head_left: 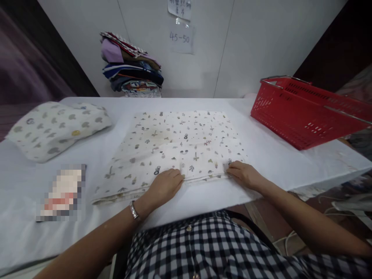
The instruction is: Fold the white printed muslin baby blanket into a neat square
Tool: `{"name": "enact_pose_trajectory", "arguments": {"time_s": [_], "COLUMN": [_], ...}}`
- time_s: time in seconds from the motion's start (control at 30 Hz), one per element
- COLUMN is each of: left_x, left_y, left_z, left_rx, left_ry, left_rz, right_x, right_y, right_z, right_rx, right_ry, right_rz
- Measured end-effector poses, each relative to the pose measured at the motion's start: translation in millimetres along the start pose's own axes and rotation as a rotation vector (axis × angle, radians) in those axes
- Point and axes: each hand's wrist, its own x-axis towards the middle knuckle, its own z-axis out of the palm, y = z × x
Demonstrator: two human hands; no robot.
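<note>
A cream cloth (177, 143) printed with small dark motifs lies flat in the middle of the white table (122, 110). My left hand (164, 186) rests on its near edge, fingers curled and pinching the folded hem. My right hand (244, 174) grips the same near edge further right, fingers closed on the fabric. A silver bracelet (134, 211) sits on my left wrist.
A folded pillow-like cloth with grey prints (55, 128) lies at the left. A red plastic basket (305, 112) stands at the right edge. A pile of folded fabrics (132, 69) leans on the back wall. A blurred patch (62, 193) covers something near left.
</note>
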Motion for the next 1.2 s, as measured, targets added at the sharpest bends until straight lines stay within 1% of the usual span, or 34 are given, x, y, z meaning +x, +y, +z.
{"name": "enact_pose_trajectory", "arguments": {"time_s": [0.07, 0.13, 0.2, 0.3, 0.4, 0.53, 0.67, 0.83, 0.9, 1.07, 1.2], "left_x": [-1, -2, -2, -2, -2, -1, 0, 0, 0, 1, 0], "left_y": [1, 1, 1, 0, -2, -1, 1, 0, -1, 0, -2], "left_z": [0.4, 0.6, 0.9, 1.6, 1.3, -2.4, -4.9, 0.1, 1.5, 0.2, 1.0], "left_rx": [0.033, 0.057, 0.062, 0.024, -0.036, -0.056, -0.014, 0.07, 0.078, 0.049, -0.036], "left_ry": [0.021, 0.037, 0.032, 0.013, 0.02, -0.003, -0.034, -0.005, 0.008, 0.03, 0.024], "left_rz": [0.019, 0.03, 0.029, 0.023, 0.013, -0.012, -0.03, -0.028, -0.047, -0.102, -0.081], "right_x": [-1, -2, -2, -3, -5, -11, -15, -19, -22, -32, -41], "right_y": [0, 0, 0, 0, 2, 8, 12, 11, 12, 24, 34], "right_z": [1, 2, 3, 3, 3, 5, 5, 4, 4, 6, 5], "right_rx": [0.02, 0.035, 0.037, 0.019, 0.004, 0.03, 0.036, -0.059, -0.092, -0.159, -0.227], "right_ry": [0.012, 0.029, 0.035, 0.03, 0.04, 0.048, 0.032, 0.006, 0.017, 0.077, 0.082], "right_rz": [-0.022, -0.014, -0.011, -0.043, -0.056, 0.008, 0.044, 0.057, 0.068, 0.114, 0.145]}}
